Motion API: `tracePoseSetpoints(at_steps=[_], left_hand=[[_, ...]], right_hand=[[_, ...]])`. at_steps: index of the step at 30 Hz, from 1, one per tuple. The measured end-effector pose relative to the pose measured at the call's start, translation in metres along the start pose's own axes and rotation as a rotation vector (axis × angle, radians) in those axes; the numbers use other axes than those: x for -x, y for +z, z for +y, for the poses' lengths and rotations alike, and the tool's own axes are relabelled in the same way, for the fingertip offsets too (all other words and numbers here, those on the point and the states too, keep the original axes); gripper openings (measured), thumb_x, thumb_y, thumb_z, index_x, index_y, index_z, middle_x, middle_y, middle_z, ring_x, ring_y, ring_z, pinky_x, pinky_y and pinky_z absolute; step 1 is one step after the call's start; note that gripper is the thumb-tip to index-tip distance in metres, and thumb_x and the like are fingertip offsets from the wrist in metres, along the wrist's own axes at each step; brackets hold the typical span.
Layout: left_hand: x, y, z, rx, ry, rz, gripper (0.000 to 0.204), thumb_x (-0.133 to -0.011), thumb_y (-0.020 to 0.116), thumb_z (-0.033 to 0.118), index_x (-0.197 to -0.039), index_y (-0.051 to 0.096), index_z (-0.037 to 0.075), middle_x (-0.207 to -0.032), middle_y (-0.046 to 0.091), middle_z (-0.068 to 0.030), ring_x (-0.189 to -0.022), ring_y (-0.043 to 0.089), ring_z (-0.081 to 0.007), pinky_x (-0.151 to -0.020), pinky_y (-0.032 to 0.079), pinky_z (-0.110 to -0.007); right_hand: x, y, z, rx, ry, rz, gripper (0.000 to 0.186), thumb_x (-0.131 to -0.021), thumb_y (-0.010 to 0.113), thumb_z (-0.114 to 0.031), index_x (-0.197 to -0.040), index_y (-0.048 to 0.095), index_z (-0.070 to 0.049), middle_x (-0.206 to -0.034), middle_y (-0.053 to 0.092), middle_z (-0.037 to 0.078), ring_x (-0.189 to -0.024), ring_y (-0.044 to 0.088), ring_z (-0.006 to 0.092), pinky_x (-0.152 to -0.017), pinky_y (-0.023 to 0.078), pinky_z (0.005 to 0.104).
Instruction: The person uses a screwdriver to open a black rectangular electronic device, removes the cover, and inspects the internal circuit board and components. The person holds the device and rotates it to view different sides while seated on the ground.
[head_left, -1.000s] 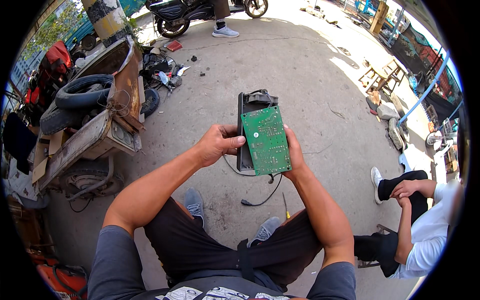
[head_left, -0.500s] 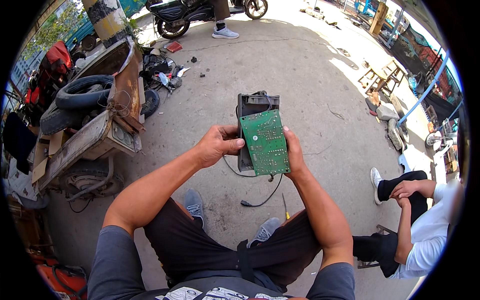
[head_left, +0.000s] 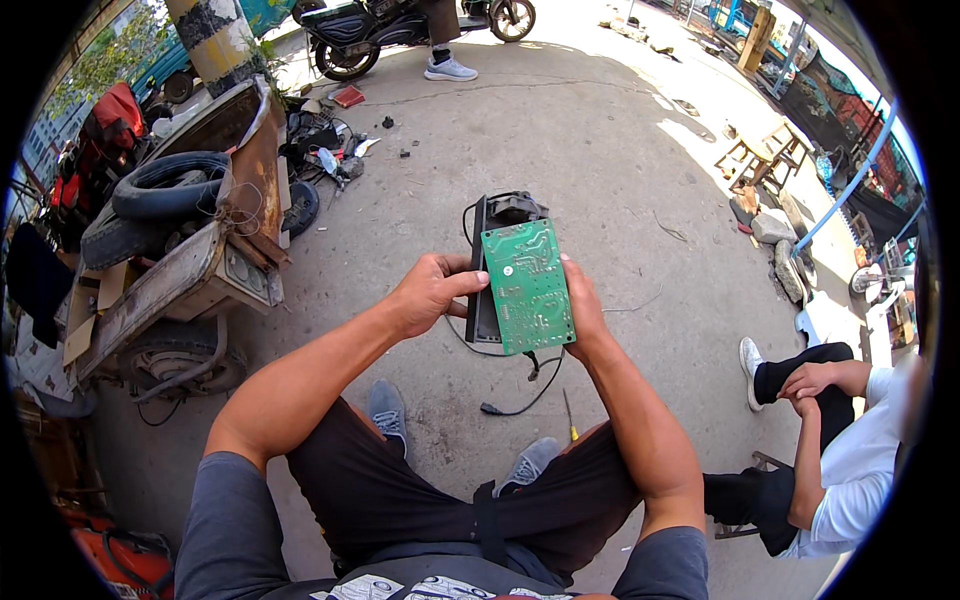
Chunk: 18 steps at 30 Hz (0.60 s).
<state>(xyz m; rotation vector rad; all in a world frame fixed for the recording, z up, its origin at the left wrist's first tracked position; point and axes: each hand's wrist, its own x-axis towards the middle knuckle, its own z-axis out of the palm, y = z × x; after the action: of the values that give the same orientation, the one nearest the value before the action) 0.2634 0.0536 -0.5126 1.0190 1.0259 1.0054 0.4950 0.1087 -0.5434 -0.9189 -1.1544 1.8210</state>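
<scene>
A green circuit board faces me with its soldered side, in front of a black casing. My left hand is closed on the casing's left side, its thumb against the board's left edge. Along the board's right edge, my right hand grips it; those fingers are mostly hidden behind. At the casing's top a dark part shows above the board. A black cable with a plug hangs below toward the ground.
A yellow-handled screwdriver lies near my right shoe. At left stands a rusty cart carrying a tyre. A seated person is at right. An electric scooter and another person's shoe are at the far side.
The casing has tilted and turned behind the board, showing more of the dark part at its top. The board has shifted slightly, and both hands keep their hold.
</scene>
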Motion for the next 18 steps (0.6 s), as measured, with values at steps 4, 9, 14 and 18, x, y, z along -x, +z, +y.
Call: tracePoseSetpoints(at_steps=[4,9,14,18], left_hand=[[0.0,0.0,-0.001,0.016,-0.026,0.024,0.049,-0.092,0.069,0.022,-0.124,0.058,-0.013,-0.115,0.066,-0.0197,-0.102,0.069,-0.0237,-0.079,0.063,-0.042],[-0.002,-0.001,-0.004,-0.011,-0.009,0.043,0.048,-0.092,0.069,0.023,-0.123,0.059,-0.012,-0.113,0.067,-0.0186,-0.102,0.069,-0.0232,-0.078,0.062,-0.041],[-0.004,0.001,-0.004,-0.024,-0.01,0.042,0.048,-0.092,0.07,0.024,-0.122,0.059,-0.012,-0.113,0.067,-0.0185,-0.103,0.068,-0.0237,-0.078,0.062,-0.042],[-0.003,0.003,-0.002,-0.063,-0.009,0.033,0.05,-0.091,0.069,0.023,-0.123,0.059,-0.013,-0.113,0.067,-0.018,-0.101,0.068,-0.0232,-0.08,0.062,-0.043]], right_hand=[[-0.002,-0.007,-0.001,0.181,-0.045,0.146,0.044,-0.104,0.046,-0.034,-0.106,0.07,0.003,-0.094,0.071,0.009,-0.075,0.065,0.0145,-0.067,0.051,0.0289],[0.003,-0.001,-0.012,0.183,-0.317,0.251,0.028,-0.099,0.057,-0.021,-0.101,0.072,0.002,-0.088,0.07,0.005,-0.076,0.058,0.0084,-0.065,0.046,0.0262],[0.004,-0.007,-0.018,0.194,-0.349,0.25,0.02,-0.093,0.06,-0.014,-0.095,0.074,0.001,-0.083,0.068,0.001,-0.069,0.051,0.0059,-0.061,0.042,0.0236],[0.006,-0.009,-0.023,0.265,-0.325,0.251,0.018,-0.088,0.064,-0.012,-0.093,0.074,0.002,-0.079,0.067,0.0,-0.065,0.049,0.0057,-0.059,0.04,0.0231]])
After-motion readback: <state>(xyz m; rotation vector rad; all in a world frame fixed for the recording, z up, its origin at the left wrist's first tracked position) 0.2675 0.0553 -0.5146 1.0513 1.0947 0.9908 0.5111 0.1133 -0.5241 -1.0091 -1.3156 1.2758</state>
